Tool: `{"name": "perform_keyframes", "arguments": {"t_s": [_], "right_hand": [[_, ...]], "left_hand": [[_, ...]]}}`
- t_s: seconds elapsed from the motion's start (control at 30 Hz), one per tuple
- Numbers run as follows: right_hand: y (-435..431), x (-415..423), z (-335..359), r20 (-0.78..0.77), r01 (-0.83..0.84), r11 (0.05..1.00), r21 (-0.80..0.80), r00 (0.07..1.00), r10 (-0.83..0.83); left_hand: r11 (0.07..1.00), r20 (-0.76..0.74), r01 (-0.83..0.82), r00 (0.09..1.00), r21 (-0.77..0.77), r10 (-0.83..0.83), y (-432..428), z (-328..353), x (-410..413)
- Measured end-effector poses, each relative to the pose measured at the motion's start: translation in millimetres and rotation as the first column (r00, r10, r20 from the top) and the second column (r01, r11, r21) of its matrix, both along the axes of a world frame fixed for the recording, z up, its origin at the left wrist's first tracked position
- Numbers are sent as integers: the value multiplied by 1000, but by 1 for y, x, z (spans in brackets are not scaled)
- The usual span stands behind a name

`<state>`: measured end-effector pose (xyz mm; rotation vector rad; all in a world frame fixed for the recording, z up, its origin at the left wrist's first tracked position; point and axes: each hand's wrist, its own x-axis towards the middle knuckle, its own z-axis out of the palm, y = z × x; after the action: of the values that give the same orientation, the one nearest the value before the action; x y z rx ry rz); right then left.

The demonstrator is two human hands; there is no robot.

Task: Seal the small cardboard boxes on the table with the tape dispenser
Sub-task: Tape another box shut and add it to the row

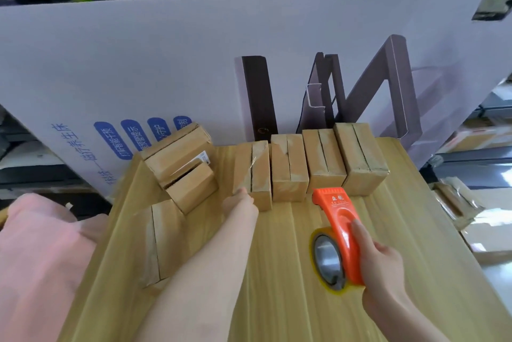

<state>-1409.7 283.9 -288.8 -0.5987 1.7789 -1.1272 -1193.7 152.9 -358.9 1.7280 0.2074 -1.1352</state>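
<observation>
Head camera: pale wooden table [277, 300], a big printed carton [138, 64] standing along its 12 o'clock edge, blurred shelves [490, 117] at 3 o'clock. At 4 o'clock the right hand [382, 267] grips the orange tape dispenser [342, 230], its long axis running 5 to 11 o'clock, cutter toward a row of small boxes [289, 167]. The left hand [239, 203] touches the leftmost box [261, 175]; finger curl unclear.

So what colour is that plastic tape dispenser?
The plastic tape dispenser is bright orange, clearest in the head view.
</observation>
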Motion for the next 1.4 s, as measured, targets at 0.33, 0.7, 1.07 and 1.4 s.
{"name": "perform_keyframes", "arguments": {"t_s": [0.33, 0.7, 1.07, 1.4], "right_hand": [[9, 24, -6, -31, -5, 1000, 22, 999, 6], [28, 73, -7, -6, -128, 990, 67, 992, 129], [33, 48, 9, 7, -131, 991, 16, 991, 131], [38, -29, 37, 75, -126, 991, -41, 989, 129]], "left_hand": [[860, 509, 502, 766, -92, -392, 56, -7, 15], [738, 653, 335, 343, 586, -675, 120, 7, 137], [601, 569, 256, 194, 757, -799, 160, -24, 106], [480, 642, 516, -192, 710, -742, 197, -19, -18]]}}
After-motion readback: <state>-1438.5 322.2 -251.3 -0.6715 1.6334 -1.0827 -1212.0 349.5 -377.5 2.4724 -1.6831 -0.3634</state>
